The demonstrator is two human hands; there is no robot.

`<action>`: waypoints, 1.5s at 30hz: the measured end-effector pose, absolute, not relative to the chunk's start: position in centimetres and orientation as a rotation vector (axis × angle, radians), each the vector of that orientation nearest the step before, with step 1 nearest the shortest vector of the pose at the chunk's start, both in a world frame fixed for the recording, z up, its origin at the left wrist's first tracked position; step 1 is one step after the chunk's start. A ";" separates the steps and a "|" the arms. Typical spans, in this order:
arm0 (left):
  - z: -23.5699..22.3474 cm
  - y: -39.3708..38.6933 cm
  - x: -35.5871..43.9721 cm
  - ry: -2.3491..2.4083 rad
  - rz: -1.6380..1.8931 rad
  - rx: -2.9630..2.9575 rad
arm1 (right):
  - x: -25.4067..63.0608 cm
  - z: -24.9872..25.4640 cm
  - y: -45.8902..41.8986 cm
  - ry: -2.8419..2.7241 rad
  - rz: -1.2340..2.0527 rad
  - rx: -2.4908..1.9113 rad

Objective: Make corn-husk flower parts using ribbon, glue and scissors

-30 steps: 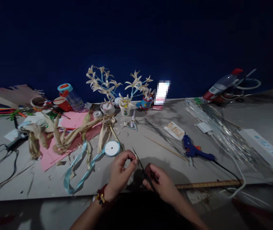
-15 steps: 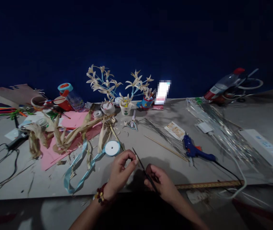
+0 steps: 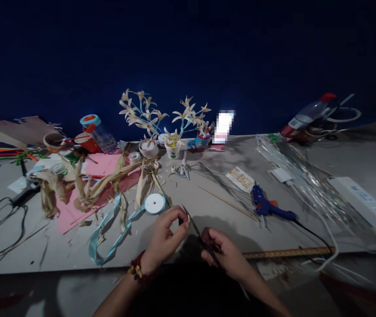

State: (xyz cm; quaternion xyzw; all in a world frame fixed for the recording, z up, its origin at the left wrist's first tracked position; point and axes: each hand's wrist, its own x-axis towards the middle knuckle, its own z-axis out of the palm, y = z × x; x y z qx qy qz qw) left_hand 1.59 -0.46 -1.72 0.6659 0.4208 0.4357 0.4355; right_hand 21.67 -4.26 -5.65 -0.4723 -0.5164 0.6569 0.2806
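My right hand is closed round dark scissors, their narrow blades slanting up and left. My left hand pinches thumb against forefinger right beside the blade tips. Whatever those fingertips hold is too small and dark to make out. Just beyond my left hand lies a white spool of light blue ribbon, its loose end looping toward the table's front edge. Strips of dry corn husk are spread over pink paper on the left.
Pale husk flowers on blue stems stand in cups at the back. To the right lie a wooden stick, thin wires, a blue glue gun with its cord, a bundle of clear plastic sleeves and a power strip.
My right hand and the scissors have shifted very slightly right. The left hand keeps its pinch in nearly the same place.
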 end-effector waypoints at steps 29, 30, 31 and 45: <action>-0.9 0.2 0.5 0.914 0.605 1.945 | 20.0 -4.4 -1.6 -0.842 1.686 -1.099; -1.0 0.3 0.4 0.901 0.611 1.923 | 20.0 -4.5 -1.7 -0.833 1.693 -1.090; -1.0 0.4 0.3 0.888 0.615 1.906 | 20.0 -4.5 -1.6 -0.831 1.698 -1.086; -4.3 -0.3 1.3 0.793 1.019 0.830 | 19.2 -4.4 -1.5 -0.717 1.555 -1.029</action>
